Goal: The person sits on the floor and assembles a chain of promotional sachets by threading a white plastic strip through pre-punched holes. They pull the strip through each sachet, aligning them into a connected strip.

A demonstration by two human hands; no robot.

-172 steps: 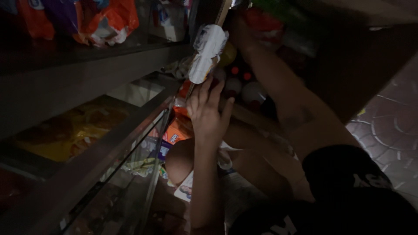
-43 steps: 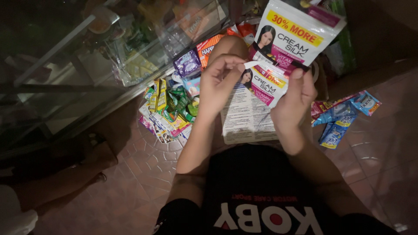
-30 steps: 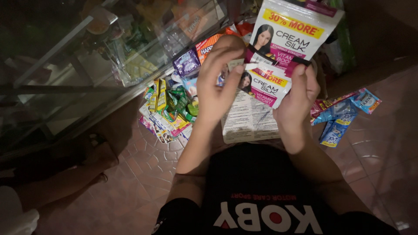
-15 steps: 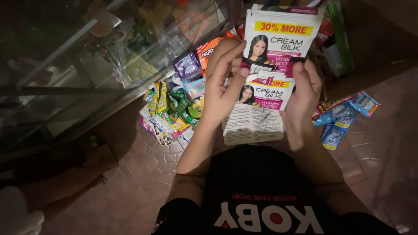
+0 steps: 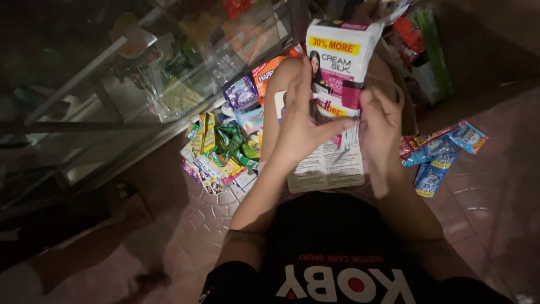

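Both my hands hold a folded strip of white and pink sachets (image 5: 341, 62) in front of me, over my lap. My left hand (image 5: 304, 126) grips its left side, with the thumb across the front of the lower sachets. My right hand (image 5: 379, 126) pinches its right edge. The strip's printed back side (image 5: 329, 166) hangs down below my hands. The top sachet stands upright above my fingers.
A pile of green, yellow and purple sachets (image 5: 225, 149) lies on the tiled floor to the left. Blue sachets (image 5: 444, 155) lie at the right. A glass display case (image 5: 112, 90) with packets inside stands at the left. Bottles and packets (image 5: 422, 50) crowd the back right.
Earlier my left hand reached up into the shelves. Since then I sit over the floor and fold the sachet strip; the stack has risen and my hands have closed around it.
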